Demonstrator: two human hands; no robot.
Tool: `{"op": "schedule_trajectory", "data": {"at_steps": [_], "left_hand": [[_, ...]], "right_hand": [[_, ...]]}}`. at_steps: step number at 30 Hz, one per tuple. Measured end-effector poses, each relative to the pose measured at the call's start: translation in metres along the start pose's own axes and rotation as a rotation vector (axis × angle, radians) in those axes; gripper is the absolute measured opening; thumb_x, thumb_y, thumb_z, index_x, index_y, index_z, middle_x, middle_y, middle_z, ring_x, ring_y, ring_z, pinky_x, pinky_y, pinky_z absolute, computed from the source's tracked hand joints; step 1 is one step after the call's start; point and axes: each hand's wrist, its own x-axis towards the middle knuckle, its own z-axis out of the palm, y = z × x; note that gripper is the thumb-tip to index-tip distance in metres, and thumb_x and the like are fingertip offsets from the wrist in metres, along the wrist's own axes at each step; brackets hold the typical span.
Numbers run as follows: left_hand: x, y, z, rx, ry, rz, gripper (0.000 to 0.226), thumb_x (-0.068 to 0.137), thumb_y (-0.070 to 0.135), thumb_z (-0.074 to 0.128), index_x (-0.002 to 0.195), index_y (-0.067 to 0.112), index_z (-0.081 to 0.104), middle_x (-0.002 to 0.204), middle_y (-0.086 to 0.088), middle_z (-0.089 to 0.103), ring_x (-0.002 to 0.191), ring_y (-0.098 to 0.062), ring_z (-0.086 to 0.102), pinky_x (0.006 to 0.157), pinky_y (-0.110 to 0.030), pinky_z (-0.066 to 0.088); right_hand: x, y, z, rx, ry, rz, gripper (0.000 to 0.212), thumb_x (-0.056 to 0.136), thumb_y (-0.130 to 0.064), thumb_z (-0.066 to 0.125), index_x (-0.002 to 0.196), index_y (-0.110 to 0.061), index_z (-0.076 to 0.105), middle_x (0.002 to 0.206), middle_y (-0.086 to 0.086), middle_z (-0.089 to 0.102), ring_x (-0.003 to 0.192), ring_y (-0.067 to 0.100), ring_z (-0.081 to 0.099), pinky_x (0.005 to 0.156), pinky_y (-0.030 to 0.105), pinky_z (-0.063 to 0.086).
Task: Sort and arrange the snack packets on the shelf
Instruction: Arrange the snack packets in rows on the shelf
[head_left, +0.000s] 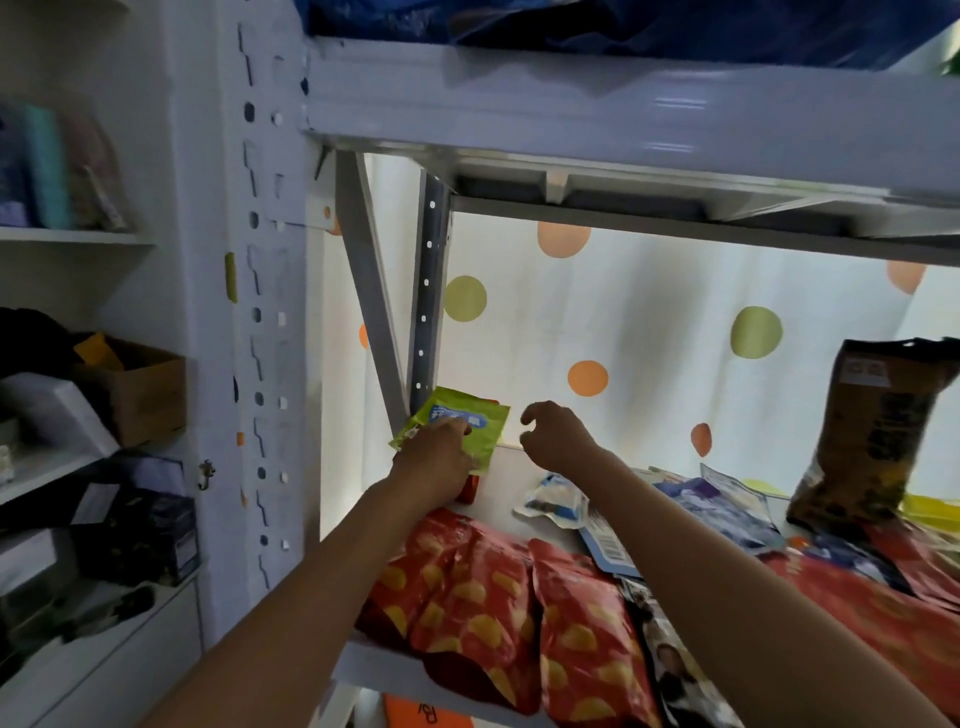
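A green snack packet, propped at the shelf's back left corner, is gripped by the left hand, its lower half hidden, while the right hand is held loosely curled and empty beside it, above blurred red packets.

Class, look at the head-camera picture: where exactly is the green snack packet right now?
The green snack packet stands at the back left corner of the shelf, against the grey upright post, with the left hand on it and the right hand close beside.
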Motion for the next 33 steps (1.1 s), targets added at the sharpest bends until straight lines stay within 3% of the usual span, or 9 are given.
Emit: {"op": "schedule_trajectory", "data": {"at_steps": [3,7,11,18,23,26,29,31,33], "left_hand": [[-0.002,0.015,0.006,0.013,-0.042,0.056,0.044,0.094,0.021,0.054,0.137,0.017,0.048,0.142,-0.012,0.049,0.124,-0.028,0.051,0.097,-0.03,0.041],[-0.007,0.031,0.017,0.018,-0.061,0.145,0.039,0.094,0.024,0.056,0.132,0.017,0.053,0.137,-0.009,0.052,0.122,-0.025,0.051,0.095,-0.032,0.041],[-0.012,0.039,0.025,0.012,-0.088,0.159,0.039,0.094,0.023,0.056,0.131,0.015,0.053,0.138,-0.009,0.051,0.125,-0.025,0.048,0.099,-0.032,0.038],[-0.026,0.043,0.025,-0.023,-0.059,0.133,0.035,0.092,0.022,0.057,0.127,0.016,0.056,0.136,-0.007,0.054,0.123,-0.024,0.05,0.1,-0.031,0.039],[-0.045,0.043,0.018,-0.105,-0.03,0.102,0.035,0.09,0.017,0.058,0.125,0.015,0.058,0.131,-0.005,0.058,0.118,-0.022,0.053,0.097,-0.029,0.043],[-0.053,0.041,0.011,-0.197,-0.03,0.07,0.042,0.09,0.017,0.062,0.131,0.018,0.055,0.136,-0.003,0.056,0.121,-0.02,0.052,0.098,-0.03,0.044],[-0.063,0.044,0.007,-0.269,-0.016,0.05,0.062,0.087,0.023,0.07,0.142,0.021,0.043,0.145,-0.002,0.046,0.128,-0.02,0.047,0.097,-0.024,0.039],[-0.068,0.046,0.005,-0.335,-0.008,0.024,0.075,0.084,0.029,0.074,0.147,0.02,0.035,0.146,0.0,0.042,0.129,-0.02,0.045,0.099,-0.026,0.038],[-0.074,0.049,0.001,-0.463,-0.004,-0.021,0.075,0.081,0.03,0.077,0.145,0.019,0.038,0.137,0.004,0.045,0.12,-0.015,0.048,0.095,-0.029,0.042]], "right_hand": [[-0.009,0.026,-0.01,-0.194,-0.061,0.029,0.035,0.083,-0.02,0.063,0.117,-0.01,0.062,0.125,0.01,0.062,0.111,0.028,0.059,0.091,0.032,0.049],[-0.026,0.048,-0.008,-0.285,-0.402,0.045,0.081,0.069,-0.054,0.079,0.137,-0.022,0.05,0.141,0.004,0.049,0.128,0.026,0.049,0.106,0.037,0.043],[-0.039,0.056,0.002,-0.409,-0.439,-0.071,0.047,0.078,-0.049,0.066,0.114,-0.02,0.059,0.127,0.008,0.059,0.113,0.03,0.055,0.097,0.041,0.048],[-0.059,0.044,0.008,-0.592,-0.318,-0.201,0.037,0.09,-0.039,0.055,0.116,-0.015,0.064,0.105,0.012,0.067,0.093,0.033,0.063,0.077,0.035,0.053],[-0.073,0.05,-0.014,-0.353,-0.203,-0.231,0.031,0.093,-0.032,0.049,0.095,-0.007,0.067,0.105,0.017,0.067,0.099,0.034,0.062,0.081,0.036,0.05],[-0.082,0.045,-0.039,-0.205,-0.098,-0.239,0.031,0.09,-0.029,0.047,0.082,-0.005,0.064,0.096,0.02,0.069,0.091,0.034,0.063,0.072,0.034,0.043],[-0.089,0.042,-0.058,0.026,0.016,-0.192,0.019,0.086,-0.007,0.05,0.077,0.003,0.064,0.08,0.02,0.068,0.075,0.03,0.062,0.063,0.032,0.037],[-0.096,0.038,-0.07,0.254,0.036,-0.162,0.02,0.087,-0.007,0.054,0.079,0.008,0.063,0.072,0.022,0.064,0.064,0.024,0.055,0.063,0.032,0.04],[-0.107,0.031,-0.083,0.468,0.022,-0.175,0.023,0.091,-0.01,0.057,0.086,0.01,0.066,0.077,0.029,0.066,0.067,0.021,0.059,0.062,0.034,0.047]]}}
